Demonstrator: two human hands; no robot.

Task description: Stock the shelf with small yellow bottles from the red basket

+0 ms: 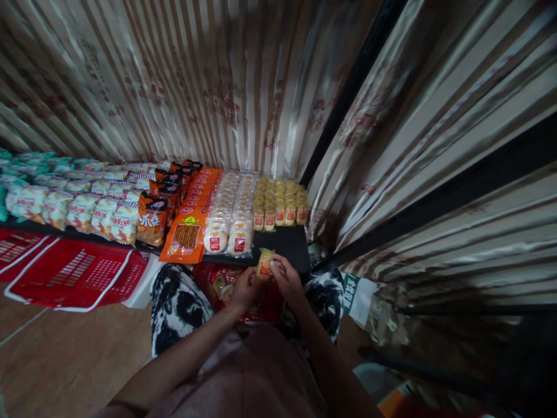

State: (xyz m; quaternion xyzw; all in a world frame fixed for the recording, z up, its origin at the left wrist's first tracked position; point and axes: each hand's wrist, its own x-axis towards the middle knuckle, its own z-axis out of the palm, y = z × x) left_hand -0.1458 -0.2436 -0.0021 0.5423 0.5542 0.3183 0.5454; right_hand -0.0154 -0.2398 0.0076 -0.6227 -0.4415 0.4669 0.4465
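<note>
Between my two hands is a small yellow snack packet (264, 263) in clear wrap with a red label. My left hand (246, 290) grips its lower left side, and my right hand (285, 277) pinches its right edge. Both hands are above a red basket (265, 313) between my knees, where several wrapped snacks (223, 288) lie. Just beyond, rows of matching yellow packets (281, 203) stand on a black shelf (281, 247). Left of them are clear-wrapped round white crackers (228, 235) and flat orange snack bags (185, 237).
Orange-and-black bags (151, 219), white snack bags (93, 215) and green packs (13, 191) fill the shelf's left. Red baskets with white handles (82, 273) sit below. A striped curtain (209, 81) hangs behind, crossed by dark poles (343, 96). At right lies a plastic bag (378, 310).
</note>
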